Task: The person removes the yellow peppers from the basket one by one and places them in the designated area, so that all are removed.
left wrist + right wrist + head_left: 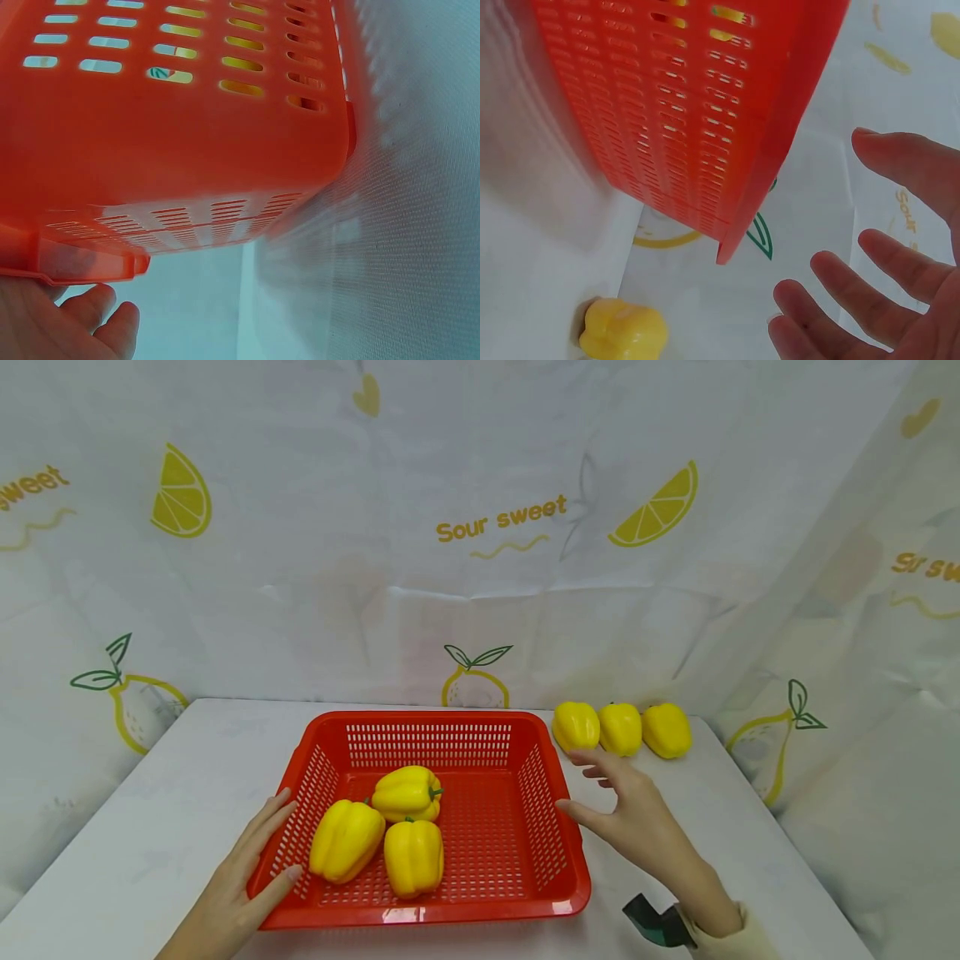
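A red plastic basket (pixel 480 912) with slotted walls stands on the table. Three yellow bell peppers lie in its left half: one pepper (pixel 347 842) at the left, another (pixel 407 793) behind, a third (pixel 414 858) in front. At the basket's left rim is my left hand (pixel 243 877), its fingers extended and its thumb reaching over the rim. My right hand (pixel 633 810) hovers just right of the basket, thumb and fingers spread with nothing between them. Beyond its fingertips, a row holds a near-left pepper (pixel 576 727), a middle one (pixel 620 729) and a right one (pixel 667 731).
A white table (pixel 150 827) carries everything. Behind and beside it hangs a pale curtain (pixel 300 568) printed with lemons and lettering. A dark strap-like piece (pixel 652 922) sits by the right sleeve (pixel 731 935).
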Motion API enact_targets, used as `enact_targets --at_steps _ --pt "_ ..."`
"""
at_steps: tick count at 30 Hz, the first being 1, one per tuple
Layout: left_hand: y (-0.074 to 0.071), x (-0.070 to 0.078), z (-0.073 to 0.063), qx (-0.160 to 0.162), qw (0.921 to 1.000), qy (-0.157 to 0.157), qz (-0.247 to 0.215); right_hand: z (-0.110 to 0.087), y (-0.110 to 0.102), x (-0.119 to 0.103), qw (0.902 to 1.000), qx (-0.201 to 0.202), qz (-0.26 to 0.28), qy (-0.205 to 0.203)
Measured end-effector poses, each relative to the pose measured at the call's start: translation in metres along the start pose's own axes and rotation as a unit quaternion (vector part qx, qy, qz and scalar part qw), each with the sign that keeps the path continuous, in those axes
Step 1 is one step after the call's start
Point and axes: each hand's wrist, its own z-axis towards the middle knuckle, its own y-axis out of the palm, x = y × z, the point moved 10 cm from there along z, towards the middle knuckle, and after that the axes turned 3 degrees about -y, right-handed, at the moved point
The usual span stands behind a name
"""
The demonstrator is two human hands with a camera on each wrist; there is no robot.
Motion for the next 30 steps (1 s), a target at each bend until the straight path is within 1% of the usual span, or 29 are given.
enact_targets --at_steps 3,6,12,19,23,26,30 --pt "0.001 -0.004 0.000 -0.003 0.9999 -0.010 0.006 -0.001 0.003 -0.004 1.0000 0.002 -0.001 -0.010" --pt "0.002 -0.006 0.000 -0.002 0.9999 -0.013 0.008 -0.002 0.007 -0.008 0.9999 0.000 0.001 -0.015" --pt "0.002 -0.005 0.000 -0.004 0.9999 -0.009 0.005 -0.004 0.017 -0.014 0.9998 -0.011 0.008 -0.015" --pt "0.002 -0.005 0.001 -0.013 0.9994 -0.027 0.019 -0.006 0.028 -0.022 0.9995 -0.019 0.018 -0.014" --pt "0.001 -0.004 0.000 -0.012 0.9995 -0.024 0.017 -0.007 0.035 -0.026 0.9992 -0.027 0.029 -0.007" --pt "0.001 -0.001 0.000 -0.007 0.9999 -0.012 0.008 -0.008 0.040 -0.029 0.9988 -0.031 0.037 -0.003" --pt "0.000 0.000 0.000 -0.005 1.0000 -0.008 0.002 -0.009 0.045 -0.034 0.9984 -0.035 0.044 0.000"
